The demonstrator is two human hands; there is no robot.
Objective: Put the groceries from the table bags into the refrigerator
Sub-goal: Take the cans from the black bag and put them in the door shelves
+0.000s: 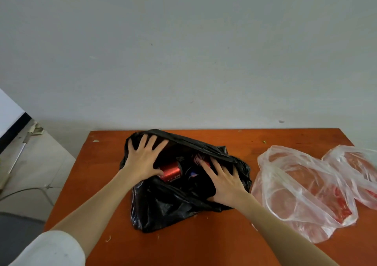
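Observation:
A black plastic bag (169, 206) lies in the middle of the orange-brown table (106, 184), its mouth spread wide. Inside it a red drink can (170, 172) lies on its side, with a second red can (201, 158) and a dark can (192, 174) beside it. My left hand (143, 157) rests flat with fingers spread on the bag's left edge, next to the red can. My right hand (225, 181) presses with spread fingers on the bag's right edge. Neither hand grips a can.
Two clear plastic bags, one near (302, 194) and one far (359, 172), with reddish contents lie on the table's right side. A grey wall stands right behind the table. To the left are a tiled floor, a white pole (18, 155) and a thin metal frame (30, 190).

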